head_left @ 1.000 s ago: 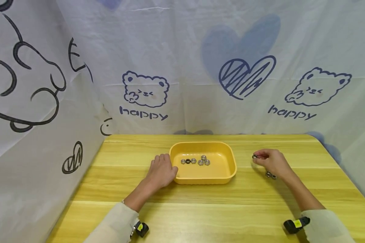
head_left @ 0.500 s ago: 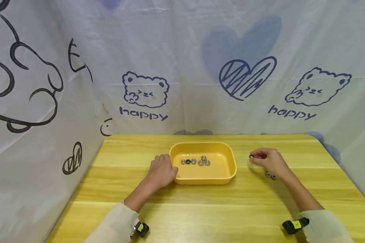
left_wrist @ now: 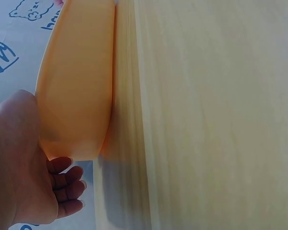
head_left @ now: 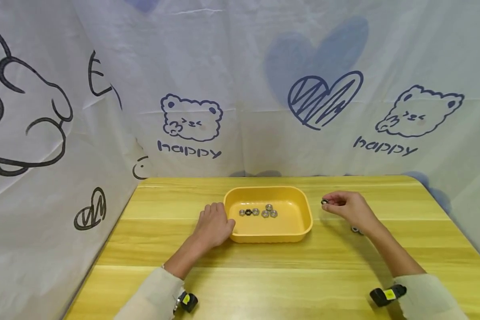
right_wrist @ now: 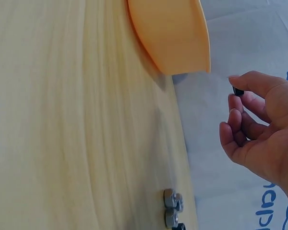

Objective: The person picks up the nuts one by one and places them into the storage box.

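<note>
A yellow plastic tray [head_left: 268,227] stands on the wooden table with several hex nuts [head_left: 266,214] inside, one of them black [head_left: 248,212]. My left hand [head_left: 213,226] grips the tray's left end, its thumb over the rim and its fingers along the outer wall. To the right of the tray, my right hand [head_left: 354,212] pinches a dark hex nut [head_left: 324,202] between thumb and fingertip. In the right wrist view that nut [right_wrist: 238,91] is held above table height, a short way from the tray's end.
More hex nuts [right_wrist: 170,197] lie grouped on the table [head_left: 288,275], partly hidden behind my right wrist in the head view. A white cloth [head_left: 256,133] with blue drawings hangs behind the table, and another runs along the left.
My right hand has moved left and slightly away from me with the dark nut, closer to the tray. The left hand and the tray keep their places.
</note>
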Tool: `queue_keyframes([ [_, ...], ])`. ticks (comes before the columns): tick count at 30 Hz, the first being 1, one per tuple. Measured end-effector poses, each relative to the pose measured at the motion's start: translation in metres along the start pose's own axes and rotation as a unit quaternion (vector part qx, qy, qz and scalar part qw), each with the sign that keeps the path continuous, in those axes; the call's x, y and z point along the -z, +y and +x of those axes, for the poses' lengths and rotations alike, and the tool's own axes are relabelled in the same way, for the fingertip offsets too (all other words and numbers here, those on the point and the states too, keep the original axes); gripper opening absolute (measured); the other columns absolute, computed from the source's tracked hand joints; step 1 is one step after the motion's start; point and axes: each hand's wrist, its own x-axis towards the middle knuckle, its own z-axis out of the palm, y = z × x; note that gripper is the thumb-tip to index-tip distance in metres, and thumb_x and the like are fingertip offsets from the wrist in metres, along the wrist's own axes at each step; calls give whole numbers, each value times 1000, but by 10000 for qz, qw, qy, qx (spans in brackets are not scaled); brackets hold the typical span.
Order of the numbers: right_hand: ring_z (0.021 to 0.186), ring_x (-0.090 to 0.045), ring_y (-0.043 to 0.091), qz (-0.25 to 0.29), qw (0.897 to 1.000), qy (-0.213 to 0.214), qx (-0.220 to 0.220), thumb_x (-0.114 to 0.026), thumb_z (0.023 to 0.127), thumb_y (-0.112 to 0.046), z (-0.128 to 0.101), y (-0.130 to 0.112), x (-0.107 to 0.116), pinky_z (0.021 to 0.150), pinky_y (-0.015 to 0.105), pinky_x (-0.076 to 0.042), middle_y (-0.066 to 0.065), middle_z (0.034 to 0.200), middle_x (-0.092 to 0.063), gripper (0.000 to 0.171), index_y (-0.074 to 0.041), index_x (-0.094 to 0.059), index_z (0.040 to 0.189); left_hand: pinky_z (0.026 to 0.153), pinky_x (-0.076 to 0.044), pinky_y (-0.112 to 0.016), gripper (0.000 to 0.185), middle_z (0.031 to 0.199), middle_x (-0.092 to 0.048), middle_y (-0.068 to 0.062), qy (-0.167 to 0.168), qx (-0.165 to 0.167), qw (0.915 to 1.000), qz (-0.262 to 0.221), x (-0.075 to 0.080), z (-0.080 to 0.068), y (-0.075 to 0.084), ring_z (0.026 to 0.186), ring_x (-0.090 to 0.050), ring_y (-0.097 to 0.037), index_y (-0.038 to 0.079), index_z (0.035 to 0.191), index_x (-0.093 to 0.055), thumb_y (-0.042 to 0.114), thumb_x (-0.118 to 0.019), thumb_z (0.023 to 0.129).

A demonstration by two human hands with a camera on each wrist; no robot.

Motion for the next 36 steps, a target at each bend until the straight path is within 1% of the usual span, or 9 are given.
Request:
queue_keyframes([
  [7,86,-65,12,73,9999,-76,30,-77,93,-23,5,-13,-4,71,20,-55,12,102,-76,34,-2,-74,119,84,-34,-41,35,97,-48,-13,2,5,10000,28,1,1,-2,92,-40,-29,-1,110,-51,31,-50,97],
  [15,91,-68,15,135,9998,-146,-15,-77,93,-23,12,-26,-12,75,21,-56,12,104,-77,34,-3,-75,120,85,-35,-42,35,97,-48,-13,-7,-2,10000,13,0,1,-3,92,-40,-29,-1,110,-51,31,-50,96],
  [21,88,-67,16,147,9996,-252,-13,-78,92,-24,18,-34,-16,73,21,-55,9,101,-77,32,-5,-76,118,84,-34,-41,34,96,-47,-13,-24,-9,10000,26,1,1,-2,91,-39,-29,-1,109,-51,31,-49,97],
  [25,87,-67,16,180,9992,-368,-30,-78,92,-23,22,-39,-19,72,21,-55,10,101,-77,33,-4,-76,118,84,-34,-40,34,96,-47,-13,-14,-36,10000,43,2,0,-1,91,-39,-29,-1,109,-51,31,-49,98],
  [31,88,-65,18,361,9983,-455,-62,-78,92,-21,25,-44,-25,71,22,-55,12,102,-76,33,-1,-75,118,83,-34,-40,33,95,-47,-13,11,-58,10000,19,0,0,-1,89,-39,-29,-1,108,-50,30,-50,97],
  [36,87,-65,17,489,9975,-500,-107,-79,91,-23,28,-48,-31,71,22,-55,12,102,-76,34,-2,-75,118,83,-34,-40,33,95,-47,-13,30,-17,10000,41,0,1,-1,90,-39,-29,-1,108,-50,30,-50,97],
])
